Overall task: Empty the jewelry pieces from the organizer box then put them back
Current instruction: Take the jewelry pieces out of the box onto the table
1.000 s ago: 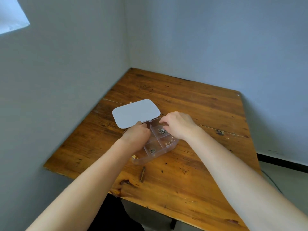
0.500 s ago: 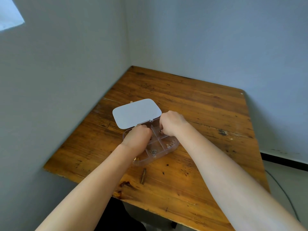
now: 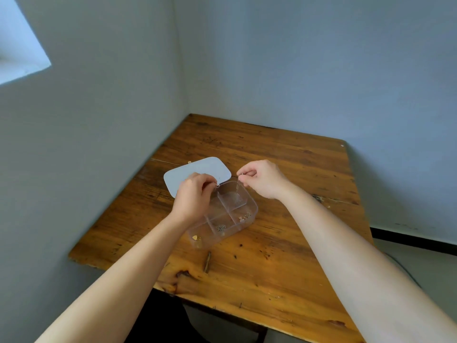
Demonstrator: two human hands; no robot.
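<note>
Box: one clear plastic compartmented organizer box (image 3: 223,214) on the brown wooden table (image 3: 284,243), left of table centre, long axis running 7 to 1 o'clock.
Lid: one pale grey rounded lid (image 3: 197,173), swung flat open at the box's 11 o'clock side, still joined at the hinge.
Compartments: four can be made out; any others are hidden under the left hand.
Jewelry count: three small clusters visible inside. One gold heart-like piece (image 3: 195,237) in the 7 o'clock end cell, one silver cluster (image 3: 221,228) in the middle near cell, one silver cluster (image 3: 244,216) in the 4 o'clock cell. Pieces per cluster too small to count.
Far cell: the cell (image 3: 232,199) at the 1 o'clock end looks bare on its floor.
Left hand: left hand (image 3: 194,196) over the box's 10 o'clock edge, fingers curled and pressed together near the hinge; cannot tell what, if anything, they pinch.
Right hand: right hand (image 3: 262,178) raised at the box's 1 o'clock end, thumb and forefinger pinching a thin silvery chain-like piece (image 3: 238,185) that hangs down toward the far cell.
Hands: two, bare forearms, apart from each other.
Table extras: one dark splinter mark (image 3: 207,261) at the box's 6 o'clock.
</note>
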